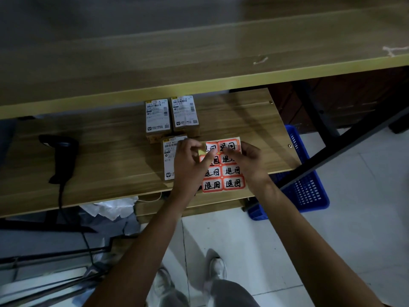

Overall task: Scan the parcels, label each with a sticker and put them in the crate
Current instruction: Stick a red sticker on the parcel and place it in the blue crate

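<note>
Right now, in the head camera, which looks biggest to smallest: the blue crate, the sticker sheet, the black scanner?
1. Blue plastic crate, though partly hidden by the table.
2. Red-bordered paper sticker sheet and black handheld scanner: they look alike, so no ranking.

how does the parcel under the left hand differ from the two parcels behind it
The near parcel lies alone, partly hidden by the left hand; the two far parcels sit side by side, fully in view. The near parcel lies beside the sticker sheet; the far ones lie apart from it. All carry white shipping labels.
</note>
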Motion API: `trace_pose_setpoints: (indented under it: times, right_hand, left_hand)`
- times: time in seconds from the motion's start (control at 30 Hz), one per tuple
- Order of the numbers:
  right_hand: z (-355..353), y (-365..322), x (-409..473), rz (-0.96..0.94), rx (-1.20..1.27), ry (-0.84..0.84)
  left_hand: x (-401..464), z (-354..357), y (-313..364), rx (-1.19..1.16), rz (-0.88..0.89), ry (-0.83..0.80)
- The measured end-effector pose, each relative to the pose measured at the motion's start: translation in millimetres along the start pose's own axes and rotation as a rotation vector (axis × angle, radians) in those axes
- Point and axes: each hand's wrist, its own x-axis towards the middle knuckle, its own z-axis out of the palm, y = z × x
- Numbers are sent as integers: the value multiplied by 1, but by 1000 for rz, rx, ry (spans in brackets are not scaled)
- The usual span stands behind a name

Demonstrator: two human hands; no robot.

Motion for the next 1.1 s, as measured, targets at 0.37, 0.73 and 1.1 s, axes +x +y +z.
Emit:
trace_pose_setpoints:
  times: [0.37, 0.73, 1.1]
  right_hand:
    - [-3, 9, 1, -2, 34, 101]
    - [-31, 30, 58, 127, -68, 176]
    - [-49, 32, 168, 99, -424, 239]
  left_hand:
    - [12, 2, -8, -60, -264, 124]
    - [12, -3, -11, -274, -363, 97]
    - [-2, -9, -21, -346, -425, 75]
